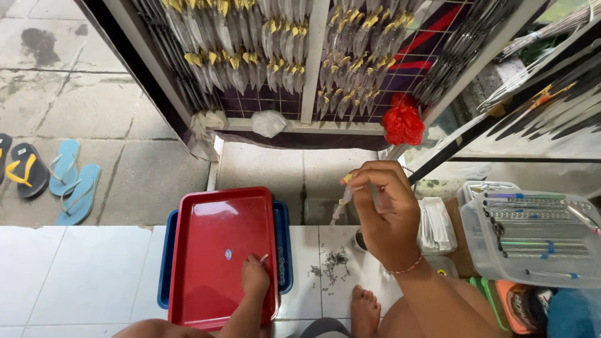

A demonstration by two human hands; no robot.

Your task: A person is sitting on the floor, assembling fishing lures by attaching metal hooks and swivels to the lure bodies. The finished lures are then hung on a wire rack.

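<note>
The right hand (387, 216) was raised, fingertips pinched tight on a small clear packet (342, 201) hanging above the white tiles. Down low, the left hand (255, 275) rested on the red tray (213, 225), fingers closed around a tiny piece. Loose hooks (335, 263) lay scattered just beside the tray.

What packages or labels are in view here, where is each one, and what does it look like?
Small clear sachet: pinched in the right hand, narrow, yellow-topped.
Hanging clear sachets: rows on the wire rack, yellow-topped.
Oval sticker: middle of the red plastic tray, blue and white, beside the left hand.
</note>
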